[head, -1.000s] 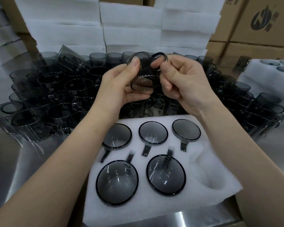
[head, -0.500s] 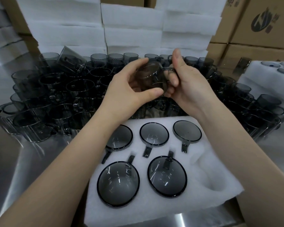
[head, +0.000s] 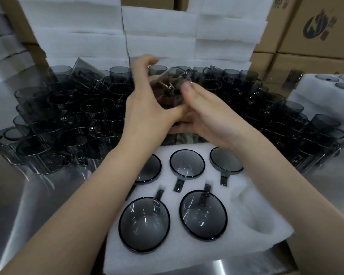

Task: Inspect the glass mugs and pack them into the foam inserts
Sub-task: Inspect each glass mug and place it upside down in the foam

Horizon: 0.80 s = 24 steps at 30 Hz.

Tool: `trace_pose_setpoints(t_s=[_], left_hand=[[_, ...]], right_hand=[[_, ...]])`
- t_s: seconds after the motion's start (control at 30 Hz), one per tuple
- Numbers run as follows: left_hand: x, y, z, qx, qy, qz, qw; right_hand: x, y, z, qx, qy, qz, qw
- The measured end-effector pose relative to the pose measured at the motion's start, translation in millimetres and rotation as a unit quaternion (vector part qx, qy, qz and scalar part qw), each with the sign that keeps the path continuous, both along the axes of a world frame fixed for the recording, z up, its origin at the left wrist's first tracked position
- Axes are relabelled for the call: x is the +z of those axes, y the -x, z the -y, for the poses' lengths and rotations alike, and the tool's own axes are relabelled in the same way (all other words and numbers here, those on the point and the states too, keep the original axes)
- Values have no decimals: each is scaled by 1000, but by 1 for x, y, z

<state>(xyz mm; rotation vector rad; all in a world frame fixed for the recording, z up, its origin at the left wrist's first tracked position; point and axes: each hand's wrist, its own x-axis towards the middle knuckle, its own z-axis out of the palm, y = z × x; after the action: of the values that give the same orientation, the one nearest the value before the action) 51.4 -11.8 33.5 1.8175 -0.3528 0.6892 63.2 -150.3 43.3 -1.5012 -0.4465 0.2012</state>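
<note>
My left grip (head: 147,110) and right grip (head: 213,120) both curl round one mug (head: 167,92) — blurred — held up over the pile (head: 68,116) on the desk (head: 18,195), just past the insert (head: 246,205).

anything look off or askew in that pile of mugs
Yes: one tipped mug at the back left lies tilted on top of the upright mugs instead of standing. The held mug between the left hand and right hand is too blurred to judge.
</note>
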Motion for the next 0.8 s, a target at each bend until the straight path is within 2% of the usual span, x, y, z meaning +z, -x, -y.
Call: trace_pose_setpoints(t_s=[0.1,0.2,0.33,0.5,0.63,0.8], left_hand=[[-2,3,4,-40,-103,-4,994],[-1,5,5,-52,-89,-3,995],[1,4,3,-26,-54,18,998],[0,3,4,10,-118,62,991],[0,3,5,24,-106,73,991],[0,5,3,5,-99,85,992]], right_hand=[[3,-1,3,-30,-84,6,996],[3,-3,6,-62,-114,7,992],[4,-5,6,-110,-85,45,989],[2,-3,3,-103,-32,141,984],[3,-5,0,-136,-56,113,983],[7,-4,5,-78,-153,52,984]])
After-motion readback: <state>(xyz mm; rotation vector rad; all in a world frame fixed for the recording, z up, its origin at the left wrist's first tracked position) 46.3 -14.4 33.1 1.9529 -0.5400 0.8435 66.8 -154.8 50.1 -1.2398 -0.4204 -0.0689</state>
